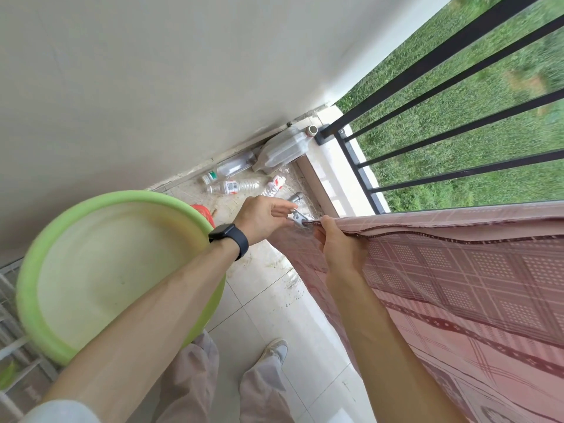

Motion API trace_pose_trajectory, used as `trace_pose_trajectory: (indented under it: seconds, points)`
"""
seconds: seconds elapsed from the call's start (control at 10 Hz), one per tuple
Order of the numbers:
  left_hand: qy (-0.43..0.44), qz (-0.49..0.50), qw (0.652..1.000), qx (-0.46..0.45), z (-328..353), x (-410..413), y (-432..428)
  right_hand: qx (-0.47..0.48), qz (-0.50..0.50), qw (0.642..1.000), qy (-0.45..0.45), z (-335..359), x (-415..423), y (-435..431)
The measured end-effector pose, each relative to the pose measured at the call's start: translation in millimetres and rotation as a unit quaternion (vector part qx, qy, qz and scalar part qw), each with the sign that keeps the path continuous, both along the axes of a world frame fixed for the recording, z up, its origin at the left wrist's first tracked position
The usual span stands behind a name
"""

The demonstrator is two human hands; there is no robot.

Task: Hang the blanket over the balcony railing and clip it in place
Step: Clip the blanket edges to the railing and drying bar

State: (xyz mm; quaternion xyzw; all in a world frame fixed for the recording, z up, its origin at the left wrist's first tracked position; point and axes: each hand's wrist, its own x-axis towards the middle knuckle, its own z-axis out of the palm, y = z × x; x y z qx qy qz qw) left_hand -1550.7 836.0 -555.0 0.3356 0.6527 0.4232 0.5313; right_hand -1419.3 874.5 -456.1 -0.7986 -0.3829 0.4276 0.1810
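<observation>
The blanket (457,270) I'm handling is thin woven cloth, matt, pink with a maroon check and a stitched hem. The clip (297,219) looks like bright bare metal. The railing (457,87) is dark painted metal, smooth. The basin (30,285) beside me is smooth green plastic with a dull sheen. My watch (229,236) has a matt dark strap. The floor (268,300) is glossy pale tile, and the bottles (235,186) are clear plastic

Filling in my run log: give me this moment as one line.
stage: clipping | blanket: draped over railing | left hand: holds metal clip at blanket corner | right hand: pinches blanket edge
</observation>
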Motion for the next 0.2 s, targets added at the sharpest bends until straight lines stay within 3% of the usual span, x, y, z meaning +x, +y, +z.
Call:
trace_pose_trajectory:
  seconds: [0.1,0.2]
  points:
    - [0.038,-0.035,0.999,-0.011,5,-4,8,0.008,0.023,1.0,-0.003,2,-1,0]
    - [0.153,-0.087,0.984,-0.016,12,-8,14,-0.011,0.089,0.996,0.017,13,-2,-4]
